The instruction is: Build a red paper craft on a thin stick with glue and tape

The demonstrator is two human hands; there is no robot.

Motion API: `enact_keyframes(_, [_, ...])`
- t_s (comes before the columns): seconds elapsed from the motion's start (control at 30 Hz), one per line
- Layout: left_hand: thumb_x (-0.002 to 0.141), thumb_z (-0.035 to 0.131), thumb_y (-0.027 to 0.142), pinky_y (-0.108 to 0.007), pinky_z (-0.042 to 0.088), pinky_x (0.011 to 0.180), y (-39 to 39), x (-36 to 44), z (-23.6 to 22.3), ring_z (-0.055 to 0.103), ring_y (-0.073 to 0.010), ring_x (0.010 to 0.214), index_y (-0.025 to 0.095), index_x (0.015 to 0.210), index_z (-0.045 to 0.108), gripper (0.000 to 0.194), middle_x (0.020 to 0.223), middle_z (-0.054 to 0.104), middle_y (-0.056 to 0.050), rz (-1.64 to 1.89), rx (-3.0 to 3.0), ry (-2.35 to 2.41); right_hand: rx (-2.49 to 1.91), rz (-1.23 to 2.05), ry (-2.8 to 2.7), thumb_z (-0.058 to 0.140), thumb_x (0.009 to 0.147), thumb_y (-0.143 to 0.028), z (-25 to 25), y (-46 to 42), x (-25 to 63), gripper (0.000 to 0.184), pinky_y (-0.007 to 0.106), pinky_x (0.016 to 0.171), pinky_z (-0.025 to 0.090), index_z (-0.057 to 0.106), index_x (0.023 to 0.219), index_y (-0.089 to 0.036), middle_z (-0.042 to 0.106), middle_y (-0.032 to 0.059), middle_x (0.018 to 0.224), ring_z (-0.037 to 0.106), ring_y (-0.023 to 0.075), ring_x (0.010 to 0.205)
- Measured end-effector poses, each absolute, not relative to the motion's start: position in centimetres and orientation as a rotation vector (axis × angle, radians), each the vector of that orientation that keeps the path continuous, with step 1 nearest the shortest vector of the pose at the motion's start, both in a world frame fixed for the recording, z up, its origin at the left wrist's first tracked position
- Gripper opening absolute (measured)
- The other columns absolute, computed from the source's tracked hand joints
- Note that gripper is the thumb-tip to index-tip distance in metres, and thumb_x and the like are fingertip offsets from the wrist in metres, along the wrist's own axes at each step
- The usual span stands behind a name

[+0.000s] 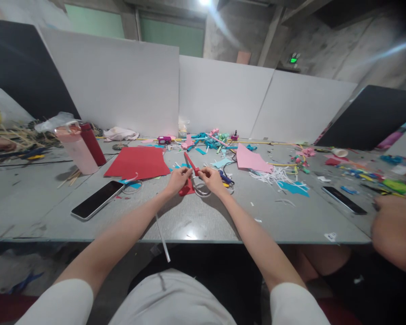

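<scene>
My left hand (178, 179) and my right hand (211, 179) meet over the middle of the grey table (196, 216). Both pinch a small folded red paper piece (191, 165) whose rolled end sticks up and away between them. A scrap of red paper (186, 189) lies on the table under my left hand. A roll of clear tape (203, 190) lies just beneath my right hand. Scissors with blue handles (226, 179) rest right of my right hand. A large red paper sheet (137, 162) lies to the left.
A black phone (98, 199) lies front left, beside a pink bottle (77, 149) and a red bottle (92, 143). A pink sheet (252, 159), white paper shreds (274, 175) and coloured scraps fill the back. Another person's arm (394, 228) and a second phone (344, 199) are at right.
</scene>
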State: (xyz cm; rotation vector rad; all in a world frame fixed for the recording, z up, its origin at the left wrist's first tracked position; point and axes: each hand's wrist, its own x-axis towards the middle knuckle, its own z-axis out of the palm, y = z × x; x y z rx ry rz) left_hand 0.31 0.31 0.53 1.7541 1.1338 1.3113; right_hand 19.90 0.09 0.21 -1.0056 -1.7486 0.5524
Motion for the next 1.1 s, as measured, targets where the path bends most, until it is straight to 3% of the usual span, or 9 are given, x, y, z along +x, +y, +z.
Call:
enact_keyframes(0.13, [0.086,0.066,0.063,-0.026,0.042,0.05,-0.1,0.5,0.8,0.057,-0.0124,0.049,0.02,0.091,0.074,0.044,0.075,0.071,-0.004,1.306,1.794,1.1,-1.018,0.531,-1.762,0.064,0.093,-0.055,0.3,0.0,19.9,0.039,0.029,0.063,0.042,0.073,0.09,-0.018,0.067,0.0029,0.075,0.054,0.0164,0.067])
enact_keyframes(0.4, [0.085,0.071,0.058,-0.027,0.043,0.055,-0.4,0.5,1.0,0.061,-0.0177,0.059,0.02,0.087,0.078,0.039,0.064,0.068,-0.004,1.302,1.871,1.151,-0.984,0.532,-1.81,0.064,0.093,-0.054,0.6,-0.3,19.7,0.038,0.029,0.063,0.042,0.074,0.091,-0.018,0.067,0.0035,0.077,0.055,0.0173,0.069])
enact_keyframes(0.63, [0.089,0.068,0.049,-0.029,0.046,0.065,0.0,0.4,0.9,0.062,-0.0175,0.066,0.021,0.083,0.077,0.031,0.081,0.075,-0.006,1.326,1.972,1.148,-0.996,0.555,-1.791,0.063,0.093,-0.058,0.6,-0.2,20.0,0.042,0.03,0.065,0.044,0.074,0.09,-0.017,0.07,0.0046,0.078,0.057,0.0173,0.068])
enact_keyframes(1.1, [0.096,0.064,0.035,-0.032,0.048,0.079,0.6,0.1,0.5,0.064,-0.0202,0.081,0.02,0.092,0.075,0.019,0.091,0.075,-0.007,1.326,2.215,1.099,-0.983,0.53,-1.807,0.065,0.094,-0.053,0.4,0.1,20.2,0.038,0.028,0.064,0.043,0.076,0.092,-0.017,0.07,0.0034,0.077,0.056,0.0158,0.066])
